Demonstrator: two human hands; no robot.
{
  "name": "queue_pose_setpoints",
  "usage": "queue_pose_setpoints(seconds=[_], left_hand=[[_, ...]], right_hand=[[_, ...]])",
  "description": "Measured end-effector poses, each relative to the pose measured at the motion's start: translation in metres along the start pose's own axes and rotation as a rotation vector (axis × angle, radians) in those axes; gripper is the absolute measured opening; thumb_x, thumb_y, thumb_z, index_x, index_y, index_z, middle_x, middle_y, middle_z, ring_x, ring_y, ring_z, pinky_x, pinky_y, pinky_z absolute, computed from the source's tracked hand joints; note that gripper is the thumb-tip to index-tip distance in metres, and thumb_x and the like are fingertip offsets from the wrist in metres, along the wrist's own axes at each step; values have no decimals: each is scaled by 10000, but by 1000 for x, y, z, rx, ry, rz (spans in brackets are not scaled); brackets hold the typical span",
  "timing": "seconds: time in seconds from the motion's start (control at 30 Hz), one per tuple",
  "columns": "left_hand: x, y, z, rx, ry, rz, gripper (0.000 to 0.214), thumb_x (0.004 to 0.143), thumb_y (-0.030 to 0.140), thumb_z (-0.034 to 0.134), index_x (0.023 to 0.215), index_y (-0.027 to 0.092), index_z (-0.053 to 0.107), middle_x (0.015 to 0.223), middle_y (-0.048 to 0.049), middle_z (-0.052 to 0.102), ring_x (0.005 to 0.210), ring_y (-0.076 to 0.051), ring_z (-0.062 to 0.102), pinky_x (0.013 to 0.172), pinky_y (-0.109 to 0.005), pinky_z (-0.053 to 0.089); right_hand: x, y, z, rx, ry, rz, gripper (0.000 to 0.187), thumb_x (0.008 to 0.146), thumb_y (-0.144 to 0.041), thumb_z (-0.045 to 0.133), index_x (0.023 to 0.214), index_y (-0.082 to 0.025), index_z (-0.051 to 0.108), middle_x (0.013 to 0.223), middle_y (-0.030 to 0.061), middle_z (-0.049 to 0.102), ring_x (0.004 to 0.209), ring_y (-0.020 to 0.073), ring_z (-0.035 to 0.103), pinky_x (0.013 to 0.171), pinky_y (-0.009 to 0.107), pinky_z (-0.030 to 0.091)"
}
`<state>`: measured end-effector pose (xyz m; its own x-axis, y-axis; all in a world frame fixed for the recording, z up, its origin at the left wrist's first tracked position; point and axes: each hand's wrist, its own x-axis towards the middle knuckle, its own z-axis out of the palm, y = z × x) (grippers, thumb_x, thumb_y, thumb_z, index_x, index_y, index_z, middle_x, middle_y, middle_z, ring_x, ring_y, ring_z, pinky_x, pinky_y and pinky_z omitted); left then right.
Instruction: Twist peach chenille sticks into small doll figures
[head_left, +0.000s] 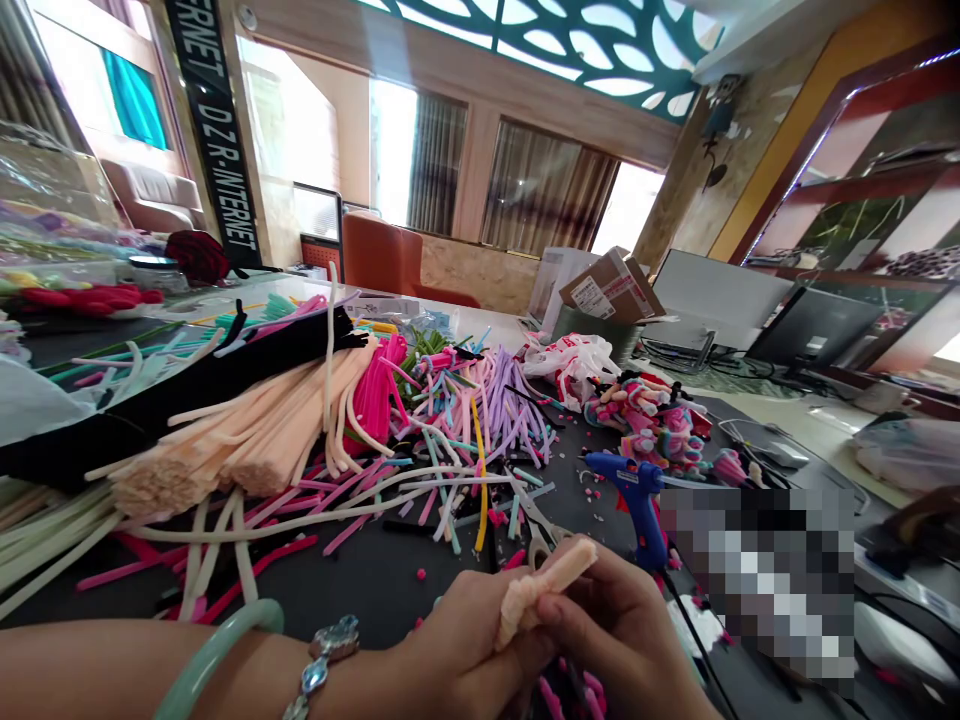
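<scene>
A peach pipe cleaner (571, 566), coiled or twisted at its lower end with a short straight part sticking out, is pinched between both hands. My left hand (457, 635) closes around the coiled end from the left. My right hand (626, 630) grips it from the right, thumb pressed against the coil. Just beyond the fingers lies a pair of scissors (534, 520), partly hidden by the hands. A blue glue gun (636, 500) rests to the right of them. Left of the hands, thick bundles of peach pipe cleaners (270, 440) lie on the dark tabletop (337, 590).
Pink pipe cleaners (379, 385), purple pipe cleaners (510, 400) and a black bundle (187, 400) spread across the table. Finished-looking fuzzy pieces (660, 420) sit at right near a plastic bag (574, 365). Behind stand a cardboard box (611, 290) and a monitor (817, 325).
</scene>
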<state>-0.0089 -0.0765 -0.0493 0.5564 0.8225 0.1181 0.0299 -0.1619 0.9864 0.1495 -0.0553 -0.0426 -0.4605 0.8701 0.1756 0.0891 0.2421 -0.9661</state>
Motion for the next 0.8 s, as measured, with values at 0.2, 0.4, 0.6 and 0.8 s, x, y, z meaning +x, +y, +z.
queue_pose_setpoints(seconds=[0.2,0.4,0.6,0.8], left_hand=[[-3,-3,2,74,3,79,445,837,579,452,822,143,540,540,26,424,466,-77,339,417,-199,259],[0,1,-4,104,-19,57,435,862,564,405,796,157,540,585,22,423,532,-86,347,454,-186,286],[1,3,-14,43,-201,-39,394,865,539,433,818,155,510,651,31,351,551,-73,307,468,-177,283],[-5,-4,-12,-404,-219,-213,596,751,741,397,869,164,486,584,44,394,434,-60,308,385,-189,209]], right_hand=[[-10,-2,5,-10,36,-57,275,759,-433,642,725,-164,598,653,17,531,582,119,482,527,223,401],[-7,5,2,11,68,-110,383,837,-523,494,738,-170,605,610,9,523,541,113,463,492,211,378],[-4,-2,-7,-161,33,-188,202,817,-344,584,714,-171,597,556,-16,548,482,83,451,457,180,347],[-4,-9,-10,-101,51,-83,174,836,-292,578,715,-172,608,618,-8,570,548,97,529,513,187,418]])
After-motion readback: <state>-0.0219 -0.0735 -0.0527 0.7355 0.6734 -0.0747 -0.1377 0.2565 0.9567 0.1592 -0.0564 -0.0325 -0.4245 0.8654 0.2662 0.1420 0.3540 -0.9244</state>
